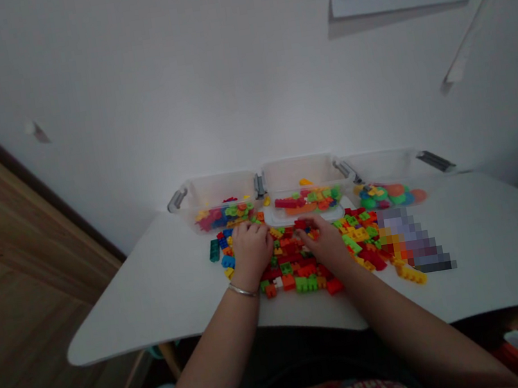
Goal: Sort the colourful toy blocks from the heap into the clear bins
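Observation:
A pile of colourful toy building bricks (pixel 290 257) is spread over the white table. My left hand (pixel 250 250), with a silver bracelet (pixel 243 290) at the wrist, rests on the left part of the pile. Its fingers curl downward, and whatever lies under them is hidden. At the back of the pile, my right hand (pixel 323 241) pinches a small red building brick (pixel 300 224) between thumb and fingers. A dark green brick (pixel 213 250) lies at the pile's left edge.
Along the wall stand a left clear bin (pixel 221 186), a middle clear bin (pixel 301 168) and a right clear bin (pixel 383 162), holding coloured pieces. A white lid (pixel 277 218) lies before the middle one. The table's front edge (pixel 202 335) curves below my forearms.

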{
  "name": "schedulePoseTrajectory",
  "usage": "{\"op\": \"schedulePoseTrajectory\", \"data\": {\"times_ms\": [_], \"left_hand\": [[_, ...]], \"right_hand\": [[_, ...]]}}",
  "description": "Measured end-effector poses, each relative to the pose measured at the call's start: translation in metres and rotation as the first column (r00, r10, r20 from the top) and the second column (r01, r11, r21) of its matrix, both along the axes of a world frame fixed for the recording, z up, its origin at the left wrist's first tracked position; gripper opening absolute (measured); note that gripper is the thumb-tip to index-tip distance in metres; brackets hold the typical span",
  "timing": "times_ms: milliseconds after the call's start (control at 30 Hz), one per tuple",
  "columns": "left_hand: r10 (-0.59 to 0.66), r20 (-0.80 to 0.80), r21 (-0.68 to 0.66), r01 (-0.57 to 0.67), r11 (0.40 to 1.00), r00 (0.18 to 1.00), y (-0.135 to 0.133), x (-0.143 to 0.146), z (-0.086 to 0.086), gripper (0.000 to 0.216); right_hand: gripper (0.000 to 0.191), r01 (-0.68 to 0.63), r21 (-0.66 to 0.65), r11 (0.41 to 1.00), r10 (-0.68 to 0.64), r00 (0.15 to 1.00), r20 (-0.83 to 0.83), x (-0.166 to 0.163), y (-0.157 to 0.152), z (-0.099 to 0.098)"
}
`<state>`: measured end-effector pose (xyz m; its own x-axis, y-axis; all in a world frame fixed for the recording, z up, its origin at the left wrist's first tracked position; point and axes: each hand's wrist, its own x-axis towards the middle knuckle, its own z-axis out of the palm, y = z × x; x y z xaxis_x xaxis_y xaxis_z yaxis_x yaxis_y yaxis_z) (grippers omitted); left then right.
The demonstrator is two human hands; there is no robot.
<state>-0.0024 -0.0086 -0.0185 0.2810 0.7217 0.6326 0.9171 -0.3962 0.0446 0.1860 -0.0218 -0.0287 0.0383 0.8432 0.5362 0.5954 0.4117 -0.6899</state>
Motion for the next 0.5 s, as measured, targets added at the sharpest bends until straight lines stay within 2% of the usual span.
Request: {"op": "schedulePoseTrajectory", "data": {"times_ms": [100,267,400,500], "left_hand": [[0.041,0.011,-0.012,-0.041,0.999,0.999,0.001,-0.001,-0.003,0.01],[0.005,-0.024,-0.087,-0.007,0.996,1.0,0.002,-0.002,-0.008,0.012],[-0.07,0.044,-0.154,0.075,0.985,0.997,0.003,-0.004,-0.009,0.015],[-0.09,0.061,-0.211,0.101,0.972,0.994,0.003,-0.005,-0.006,0.015]], "right_hand": [[0.022,0.009,0.092,0.996,0.002,0.993,-0.118,0.003,0.002,0.006],[0.025,0.178,0.226,0.958,-0.118,0.96,-0.254,0.014,0.008,0.034],[0.025,0.292,0.327,0.899,-0.237,0.951,-0.197,0.031,0.025,0.06],[0.028,0.357,0.36,0.862,-0.324,0.934,-0.149,0.042,0.046,0.071]]}}
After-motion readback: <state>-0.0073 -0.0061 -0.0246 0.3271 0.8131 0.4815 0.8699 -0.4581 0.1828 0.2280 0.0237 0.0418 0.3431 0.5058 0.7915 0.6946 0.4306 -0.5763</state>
